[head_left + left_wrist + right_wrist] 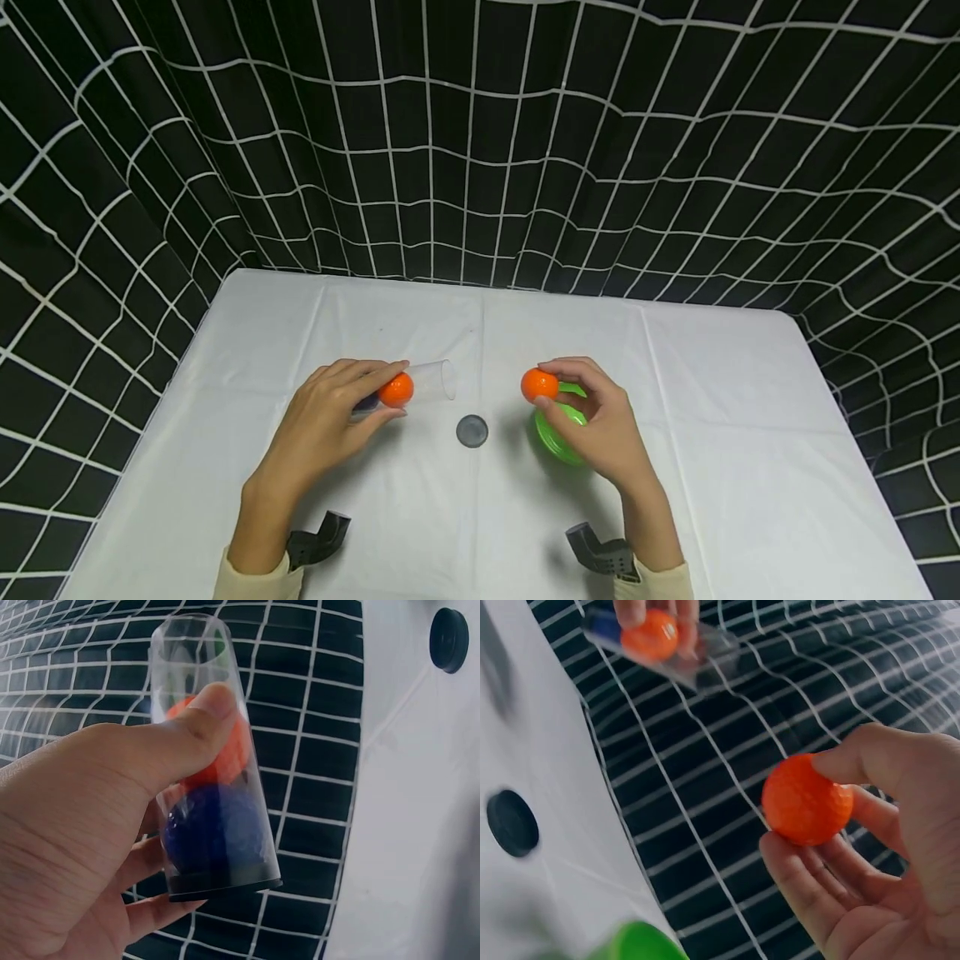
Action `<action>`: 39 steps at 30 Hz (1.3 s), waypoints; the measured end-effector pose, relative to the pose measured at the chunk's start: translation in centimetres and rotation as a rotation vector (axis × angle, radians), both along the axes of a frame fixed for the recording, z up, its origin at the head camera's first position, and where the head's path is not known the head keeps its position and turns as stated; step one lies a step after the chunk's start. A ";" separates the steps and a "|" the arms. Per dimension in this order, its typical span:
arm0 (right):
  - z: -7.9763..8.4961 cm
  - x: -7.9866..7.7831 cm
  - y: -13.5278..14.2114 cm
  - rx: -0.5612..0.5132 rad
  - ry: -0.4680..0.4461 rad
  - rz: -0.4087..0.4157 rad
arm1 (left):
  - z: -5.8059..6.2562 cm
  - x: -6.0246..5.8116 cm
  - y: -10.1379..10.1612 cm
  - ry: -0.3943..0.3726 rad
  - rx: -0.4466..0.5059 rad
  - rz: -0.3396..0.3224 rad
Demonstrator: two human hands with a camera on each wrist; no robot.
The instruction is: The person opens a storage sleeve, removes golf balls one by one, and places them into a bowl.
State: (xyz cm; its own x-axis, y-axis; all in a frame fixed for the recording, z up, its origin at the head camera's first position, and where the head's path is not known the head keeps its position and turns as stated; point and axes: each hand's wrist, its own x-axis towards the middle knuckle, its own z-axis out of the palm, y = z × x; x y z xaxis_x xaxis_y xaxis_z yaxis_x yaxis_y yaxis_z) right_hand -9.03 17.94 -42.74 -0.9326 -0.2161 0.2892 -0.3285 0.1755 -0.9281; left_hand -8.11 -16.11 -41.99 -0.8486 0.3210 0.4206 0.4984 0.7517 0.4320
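My left hand (326,417) grips a clear plastic tube (244,757) above the table, its fingers curled round the wall. Inside the tube a dark blue golf ball (216,829) sits against the black end cap (225,891), with an orange golf ball (229,754) next to it. The tube's other end looks uncapped and points right in the head view. Between thumb and fingertips, my right hand (603,425) pinches another orange golf ball (806,801). Below that hand, partly hidden by it, stands a bright green container (557,442); its inside cannot be made out.
A round dark cap (472,431) lies on the white-covered table (480,517) between the hands. Black drapes with a white grid (465,150) rise behind and beside the table. A black wrist mount (318,540) sits on the left wrist, another (600,550) on the right.
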 end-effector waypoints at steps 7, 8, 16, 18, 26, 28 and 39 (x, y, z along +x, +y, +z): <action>0.0 -0.2 2.7 0.092 0.027 -0.059 | 0.0 0.0 0.0 -0.008 0.001 0.002; 0.1 -0.2 3.0 0.111 0.026 -0.064 | 0.0 0.0 0.0 -0.008 -0.003 0.002; 0.8 -0.4 4.5 0.259 0.055 -0.082 | 0.1 -0.4 0.3 0.002 -0.032 0.015; 0.8 -0.4 4.6 0.279 0.059 -0.091 | 0.1 -0.5 0.4 0.003 -0.043 0.019; -0.2 0.4 4.6 0.405 0.048 -0.126 | -0.2 0.2 0.1 -0.016 -0.080 0.027; -0.4 0.6 4.6 0.435 0.041 -0.124 | -0.3 0.4 0.1 -0.018 -0.076 0.021; 0.4 0.5 4.9 0.533 0.027 -0.113 | -0.1 0.3 0.7 -0.006 -0.052 -0.002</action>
State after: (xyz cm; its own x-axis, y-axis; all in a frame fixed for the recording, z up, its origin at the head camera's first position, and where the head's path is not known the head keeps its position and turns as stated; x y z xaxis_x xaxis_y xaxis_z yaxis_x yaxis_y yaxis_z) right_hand -8.58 22.83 -42.32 -0.9522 -0.2380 0.1916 -0.3029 0.6548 -0.6924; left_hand -7.81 -15.37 -42.10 -0.8505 0.3438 0.3981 0.4972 0.7723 0.3953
